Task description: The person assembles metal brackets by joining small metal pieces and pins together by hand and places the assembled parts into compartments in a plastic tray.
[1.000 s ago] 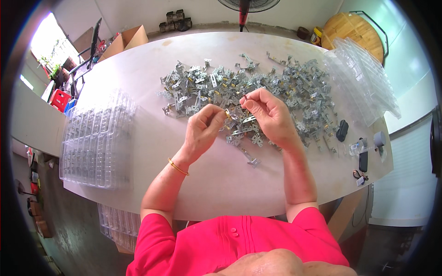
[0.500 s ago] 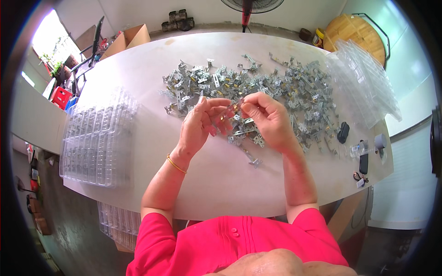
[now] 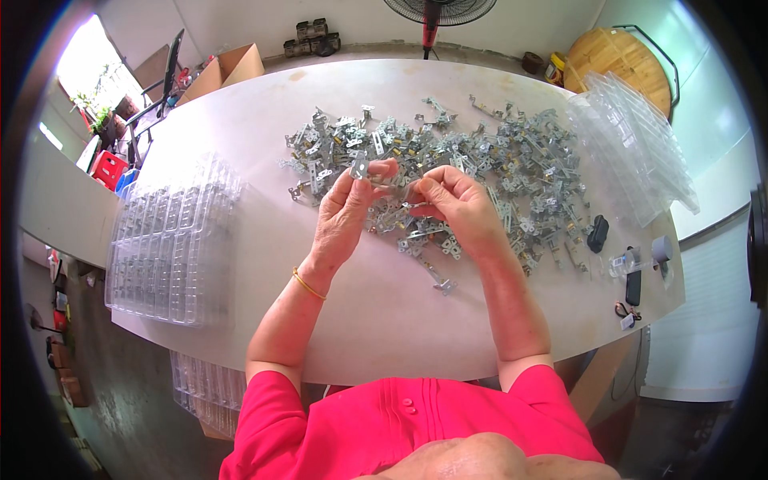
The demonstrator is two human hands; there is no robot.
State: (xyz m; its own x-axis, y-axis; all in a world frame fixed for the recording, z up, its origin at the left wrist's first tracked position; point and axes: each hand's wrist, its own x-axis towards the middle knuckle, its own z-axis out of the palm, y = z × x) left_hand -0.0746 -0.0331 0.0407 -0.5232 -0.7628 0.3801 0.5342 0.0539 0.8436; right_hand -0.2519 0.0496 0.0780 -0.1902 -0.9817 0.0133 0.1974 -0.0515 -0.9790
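A: Head view. Where are the hands?

B: Both raised over the white bench [image 3: 240,168], just on the person's side of the heap of metal brackets [image 3: 480,160]. Left hand [image 3: 346,214], fingers curled, pinching a small metal bracket [image 3: 360,168] between thumb and fingertips; gold bangle [image 3: 308,284] on that wrist. Right hand [image 3: 458,210], fingers pressed together on a second small metal piece [image 3: 412,206]. The two hands nearly meet, fingertips close.

A: The held bracket against the heap?

B: At the heap's near-left edge, lifted above it. One stray bracket [image 3: 442,282] lies apart, nearer the person than the heap, beside the right forearm.

A: What else around the heap?

B: Left of it, well apart, a stack of clear plastic trays [image 3: 172,240] hanging over the bench edge. Right of it, a fanned stack of clear trays [image 3: 636,140]. Beyond the heap's right end, toward the bench corner: a black oblong object [image 3: 598,234] and a few small items, too small to tell. Behind the heap, off the bench, a fan [image 3: 436,12] and a cardboard box [image 3: 228,68].
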